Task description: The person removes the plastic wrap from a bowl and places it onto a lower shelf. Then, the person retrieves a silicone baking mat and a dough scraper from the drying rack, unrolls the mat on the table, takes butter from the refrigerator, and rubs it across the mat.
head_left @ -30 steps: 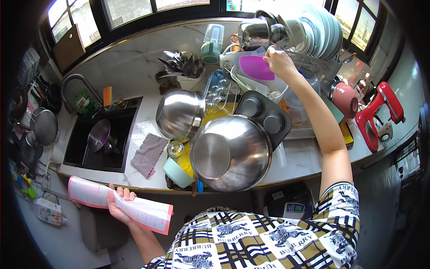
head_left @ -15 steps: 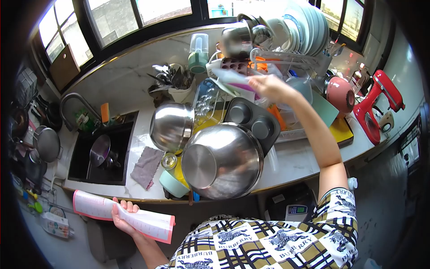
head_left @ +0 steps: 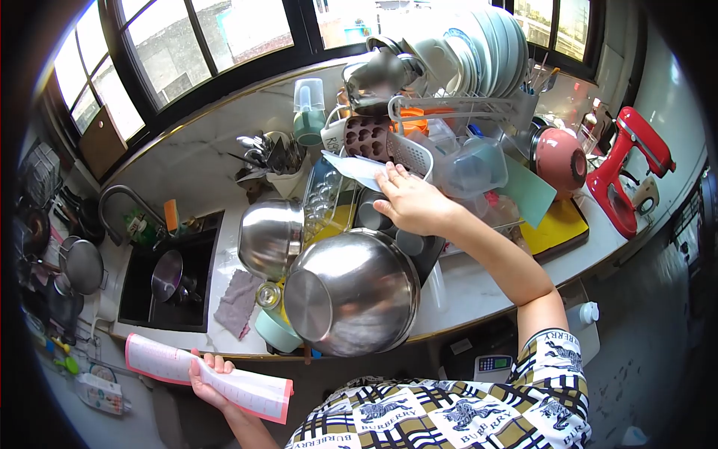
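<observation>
In my left hand (head_left: pixel 212 380) is a rolled white mat (head_left: pixel 258 394) with pink edges and faint printed lines, fingers wrapped round its middle. My right hand (head_left: pixel 415 200) reaches over the crowded counter, palm down, fingers stretched out and thumb apart. Its fingertips lie on the right end of a pale, thin flat piece (head_left: pixel 355 169), whose kind I cannot make out. Just behind stands a brown mould with heart-shaped hollows (head_left: pixel 366 137). Beneath the hand, a dark muffin tin (head_left: pixel 374 213) is partly hidden. A large upturned steel bowl (head_left: pixel 351 292) sits in front, a smaller steel bowl (head_left: pixel 269 239) to its left.
A black sink (head_left: pixel 142 299) holding a strainer is at left, beside a grey cloth (head_left: pixel 238 299). Stacked plates (head_left: pixel 486 56) stand at the back. Clear plastic containers (head_left: pixel 471 168), a pink bowl (head_left: pixel 561 157) and a red stand mixer (head_left: pixel 636 142) are at right.
My right hand has come nearer and to the left, its fingers now flatter on the pale piece. Purple and green pieces beneath it no longer show. My left hand still holds the rolled mat.
</observation>
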`<state>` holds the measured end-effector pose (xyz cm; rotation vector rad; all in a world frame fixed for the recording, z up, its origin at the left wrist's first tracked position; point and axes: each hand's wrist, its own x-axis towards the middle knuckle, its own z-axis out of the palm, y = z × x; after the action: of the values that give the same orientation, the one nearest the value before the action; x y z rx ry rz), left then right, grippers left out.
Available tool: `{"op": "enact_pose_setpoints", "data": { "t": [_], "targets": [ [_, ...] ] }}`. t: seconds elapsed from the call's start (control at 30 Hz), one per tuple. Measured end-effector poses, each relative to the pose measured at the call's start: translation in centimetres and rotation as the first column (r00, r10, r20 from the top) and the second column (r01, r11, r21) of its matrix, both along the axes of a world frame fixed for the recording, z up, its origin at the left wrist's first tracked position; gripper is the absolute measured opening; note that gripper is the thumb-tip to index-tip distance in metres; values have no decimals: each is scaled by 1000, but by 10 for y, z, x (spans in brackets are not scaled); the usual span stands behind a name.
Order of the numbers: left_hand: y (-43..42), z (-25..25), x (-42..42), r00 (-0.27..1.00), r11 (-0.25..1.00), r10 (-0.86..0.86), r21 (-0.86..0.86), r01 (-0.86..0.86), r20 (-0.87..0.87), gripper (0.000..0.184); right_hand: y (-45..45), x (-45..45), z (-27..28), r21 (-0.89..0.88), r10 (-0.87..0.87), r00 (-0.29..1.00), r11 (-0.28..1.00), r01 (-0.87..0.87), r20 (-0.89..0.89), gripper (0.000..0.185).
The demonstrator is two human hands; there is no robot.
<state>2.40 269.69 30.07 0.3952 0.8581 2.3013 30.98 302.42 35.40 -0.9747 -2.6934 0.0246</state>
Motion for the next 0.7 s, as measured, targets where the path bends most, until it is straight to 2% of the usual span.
{"op": "enact_pose_setpoints", "data": {
  "t": [0.07,0.27,0.37,0.7],
  "targets": [
    [0,-1,1,1000,1000,-12,10,12,8,23,-2,-2,-7,113,-6,999,993,12,-45,52],
    [6,1,1,1000,1000,3,2,-3,22,24,-5,-11,-14,194,-36,992,979,59,-118,51],
    [12,4,3,998,997,61,-42,-61,1,24,-7,-13,-15,195,-52,989,978,78,-135,50],
    [33,12,-15,994,993,49,-100,-59,-95,25,-6,-15,-23,206,-75,983,973,109,-166,48]
  ]
}}
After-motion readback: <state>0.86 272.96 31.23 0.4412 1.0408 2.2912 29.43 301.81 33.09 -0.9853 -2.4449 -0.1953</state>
